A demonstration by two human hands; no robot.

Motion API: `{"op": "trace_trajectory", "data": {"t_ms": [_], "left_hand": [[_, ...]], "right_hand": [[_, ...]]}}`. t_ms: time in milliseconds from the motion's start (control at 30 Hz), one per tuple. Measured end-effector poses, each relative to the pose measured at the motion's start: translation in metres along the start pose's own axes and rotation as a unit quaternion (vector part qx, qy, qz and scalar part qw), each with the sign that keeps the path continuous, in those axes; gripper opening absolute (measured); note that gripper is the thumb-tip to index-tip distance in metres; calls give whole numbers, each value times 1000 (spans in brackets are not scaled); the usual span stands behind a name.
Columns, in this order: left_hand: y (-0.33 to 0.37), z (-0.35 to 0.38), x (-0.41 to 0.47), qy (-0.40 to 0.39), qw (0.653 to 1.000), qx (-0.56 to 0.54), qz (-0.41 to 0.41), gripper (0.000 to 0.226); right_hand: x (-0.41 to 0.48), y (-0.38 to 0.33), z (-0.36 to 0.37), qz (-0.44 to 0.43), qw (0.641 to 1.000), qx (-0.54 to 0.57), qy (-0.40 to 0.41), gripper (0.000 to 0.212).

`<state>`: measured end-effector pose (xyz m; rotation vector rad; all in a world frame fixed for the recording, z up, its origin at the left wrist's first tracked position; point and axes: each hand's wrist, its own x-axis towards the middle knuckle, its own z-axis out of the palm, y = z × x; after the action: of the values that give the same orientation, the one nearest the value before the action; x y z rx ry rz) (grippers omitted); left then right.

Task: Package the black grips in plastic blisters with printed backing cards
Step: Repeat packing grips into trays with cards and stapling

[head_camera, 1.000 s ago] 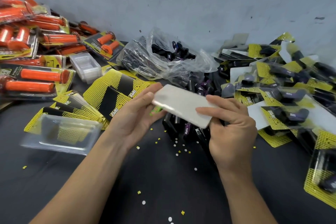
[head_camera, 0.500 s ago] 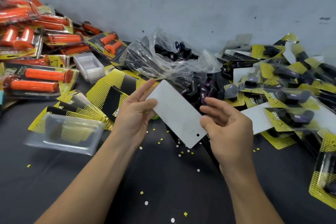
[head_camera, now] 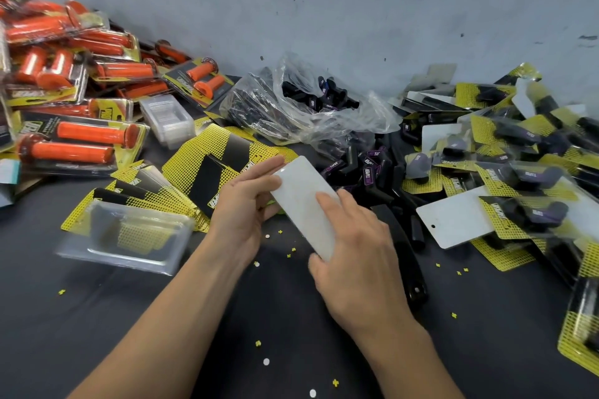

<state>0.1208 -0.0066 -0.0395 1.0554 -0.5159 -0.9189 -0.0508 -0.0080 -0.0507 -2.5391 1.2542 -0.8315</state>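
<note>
Left hand and right hand both pinch a backing card, white side up; black grips lie beyond.

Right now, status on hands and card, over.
Left hand, right hand both hold backing card, white side up. Empty blister at left. Nothing in the way.

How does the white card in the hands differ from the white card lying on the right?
The card in the hands is held off the table by the left hand and right hand; the card on the right lies flat, partly under a finished pack. The lying card shows a punched hole; on the held card none is visible. Both show a blank white side.
</note>
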Motion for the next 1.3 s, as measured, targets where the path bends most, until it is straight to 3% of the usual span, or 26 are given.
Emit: {"op": "trace_trajectory", "data": {"t_ms": [100,167,200,300,400,467,567,633,667,733,767,833,867,900,967,1033,1100,1167,1233,1300], "left_hand": [[3,-4,-1,-79,996,-44,-18,36],[1,-5,-1,-105,994,2,-29,47],[-2,-4,-1,-106,993,40,-39,47],[-8,1,-1,-53,989,125,-61,37],[-10,1,1,17,992,128,-6,33],[-10,-1,3,53,991,120,40,35],[-9,3,3,39,996,74,34,13],[-10,6,2,22,999,46,16,24],[-12,7,2,20,997,67,16,26],[-18,7,1,21,990,136,37,23],[-21,9,0,24,983,171,55,19],[-26,11,-2,33,960,259,103,11],[-28,13,-2,34,940,316,127,13],[-29,15,-3,35,915,373,149,18],[-33,17,-5,40,867,457,192,31],[-35,17,-5,59,824,506,247,40],[-30,13,-3,114,802,510,290,46],[-23,3,2,181,776,529,294,55],[-17,-11,7,206,738,599,233,73],[-16,-19,9,196,737,629,152,86]], "right_hand": [[1,9,2,82,976,202,-1,45],[5,12,3,137,939,314,-17,34],[7,12,5,173,906,386,-16,34],[10,9,5,273,753,598,-23,30],[12,5,3,298,664,682,-71,33],[12,3,1,298,631,711,-90,32],[15,3,-11,284,636,711,-97,31],[20,12,-26,274,612,742,-37,26],[23,20,-34,271,580,768,28,23],[27,37,-47,260,516,802,149,37],[27,42,-50,256,513,801,171,47],[27,44,-48,256,567,769,147,43],[27,43,-45,251,622,731,125,30],[25,40,-42,236,701,664,115,22],[23,36,-32,179,861,459,129,26],[21,28,-22,110,942,282,145,32],[17,17,-10,49,976,181,114,41],[14,10,8,13,992,128,21,49],[13,10,23,13,997,54,-62,59],[17,13,28,33,994,10,-100,62]]}}
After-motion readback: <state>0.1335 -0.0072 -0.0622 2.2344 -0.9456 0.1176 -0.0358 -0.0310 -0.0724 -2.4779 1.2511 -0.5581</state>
